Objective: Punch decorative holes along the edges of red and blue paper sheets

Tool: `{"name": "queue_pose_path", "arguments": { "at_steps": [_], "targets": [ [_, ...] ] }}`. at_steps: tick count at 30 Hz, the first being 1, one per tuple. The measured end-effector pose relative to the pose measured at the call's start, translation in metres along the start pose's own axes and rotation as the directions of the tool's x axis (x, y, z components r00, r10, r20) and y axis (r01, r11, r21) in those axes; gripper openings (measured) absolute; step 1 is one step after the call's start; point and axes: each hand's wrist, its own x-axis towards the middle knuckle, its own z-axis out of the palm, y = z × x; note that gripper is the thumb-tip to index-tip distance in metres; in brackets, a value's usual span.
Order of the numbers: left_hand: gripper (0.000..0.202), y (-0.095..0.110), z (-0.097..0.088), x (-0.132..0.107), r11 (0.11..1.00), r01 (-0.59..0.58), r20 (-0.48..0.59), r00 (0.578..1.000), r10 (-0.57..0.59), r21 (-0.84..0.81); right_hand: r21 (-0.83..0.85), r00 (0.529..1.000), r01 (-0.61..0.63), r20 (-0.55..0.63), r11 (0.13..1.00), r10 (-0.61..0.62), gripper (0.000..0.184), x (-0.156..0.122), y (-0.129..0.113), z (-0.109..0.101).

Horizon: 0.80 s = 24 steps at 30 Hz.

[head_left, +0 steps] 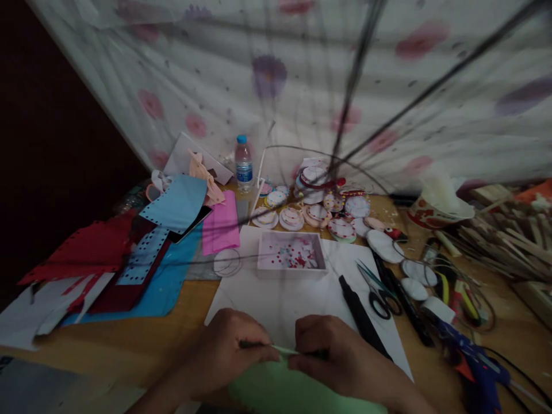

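Observation:
Both my hands are at the near edge of the table, pinching the top edge of a pale green sheet [280, 394]. My left hand [226, 351] is closed on the sheet's edge, with a thin dark stick-like thing under its fingers. My right hand [340, 356] is closed on the same edge, a few centimetres to the right. Under them lies a white sheet of paper [293, 299]. Just beyond stands a shallow pink tray [291, 255] of small paper cut-outs.
Scissors [376, 290], black pens [360, 316] and a blue glue gun [478, 368] lie to the right. Red, blue and pink foam sheets [142, 253] pile up on the left. A water bottle [244, 164], round paper ornaments [317, 207] and wooden sticks [504, 241] stand further back.

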Motion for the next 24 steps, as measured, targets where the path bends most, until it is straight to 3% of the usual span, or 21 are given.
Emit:
{"name": "queue_pose_path", "arguments": {
  "at_steps": [4,7,9,11,12,15,17,19,21,24],
  "targets": [
    [0.019,-0.004,-0.007,-0.003,0.997,0.060,-0.031,0.998,-0.062,-0.049,-0.007,0.999,-0.044,0.022,0.999,0.044,0.024,-0.009,0.009,-0.007],
    [0.018,-0.015,-0.015,-0.005,0.993,0.110,-0.095,0.989,-0.114,-0.049,0.025,0.988,-0.137,-0.071,0.990,0.139,0.013,-0.018,0.020,-0.012],
    [0.017,-0.023,-0.021,-0.007,0.997,0.076,-0.129,0.989,-0.077,-0.013,0.046,0.977,-0.137,-0.156,0.990,0.142,0.012,-0.024,0.028,-0.013],
    [0.013,-0.028,-0.025,-0.012,0.994,-0.069,-0.208,0.974,0.085,0.086,-0.024,0.958,-0.045,-0.286,0.999,0.036,0.013,-0.030,0.033,-0.011],
    [0.010,-0.029,-0.027,-0.016,0.970,-0.173,-0.245,0.946,0.212,0.173,-0.112,0.932,0.021,-0.358,0.993,-0.060,0.012,-0.034,0.035,-0.009],
    [0.026,-0.027,-0.032,-0.033,0.788,-0.382,-0.256,0.799,0.544,0.482,-0.476,0.790,0.120,-0.486,0.871,-0.374,0.022,-0.048,0.031,-0.006],
    [0.037,-0.022,-0.033,-0.046,0.680,-0.358,-0.233,0.753,0.615,0.640,-0.659,0.723,0.083,-0.477,0.747,-0.501,0.025,-0.057,0.024,-0.005],
    [0.043,-0.018,-0.034,-0.056,0.596,-0.315,-0.215,0.727,0.652,0.739,-0.754,0.687,0.059,-0.445,0.654,-0.575,0.027,-0.064,0.016,-0.004],
    [0.046,-0.016,-0.034,-0.060,0.540,-0.290,-0.200,0.711,0.674,0.790,-0.786,0.694,0.070,-0.404,0.615,-0.596,0.031,-0.068,0.011,-0.004],
    [0.047,-0.016,-0.034,-0.061,0.532,-0.240,-0.225,0.713,0.664,0.812,-0.761,0.722,0.099,-0.389,0.641,-0.572,0.029,-0.067,0.007,-0.004]
  ]
}}
